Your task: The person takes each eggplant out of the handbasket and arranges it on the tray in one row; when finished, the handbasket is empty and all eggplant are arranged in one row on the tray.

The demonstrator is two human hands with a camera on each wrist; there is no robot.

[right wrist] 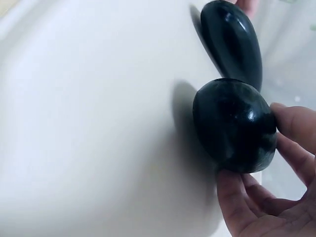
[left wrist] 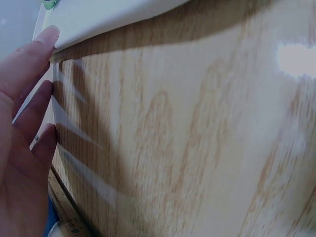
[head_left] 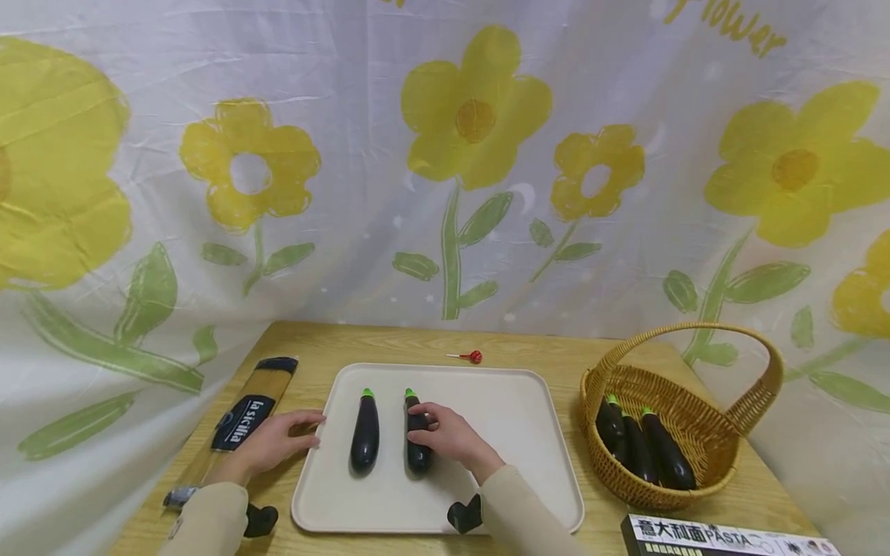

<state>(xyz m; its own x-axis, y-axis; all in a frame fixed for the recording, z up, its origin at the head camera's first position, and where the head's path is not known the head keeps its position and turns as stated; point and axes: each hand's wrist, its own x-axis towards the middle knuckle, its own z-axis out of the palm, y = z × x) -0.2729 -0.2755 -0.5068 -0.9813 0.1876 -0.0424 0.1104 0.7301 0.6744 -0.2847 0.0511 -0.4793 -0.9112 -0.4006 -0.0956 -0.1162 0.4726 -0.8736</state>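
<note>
My right hand (head_left: 455,439) grips a dark eggplant (head_left: 418,459) around its middle, over the white tray (head_left: 514,486). The right wrist view shows its rounded end (right wrist: 234,126) between the thumb and the fingers. Left of it on the tray lies a second eggplant (head_left: 365,440), its green stem end pointing away from me. At the tray's left edge is my left hand (head_left: 274,440), its fingers fairly straight. In the left wrist view the left thumb (left wrist: 48,37) rests at the tray rim (left wrist: 98,30).
A wicker basket (head_left: 726,455) with several eggplants (head_left: 670,452) stands on the right. A pasta box (head_left: 730,537) lies in front of it. Left of the tray is a pasta packet (head_left: 243,421). A red lollipop (head_left: 475,357) lies behind the tray on the wooden table (head_left: 389,344).
</note>
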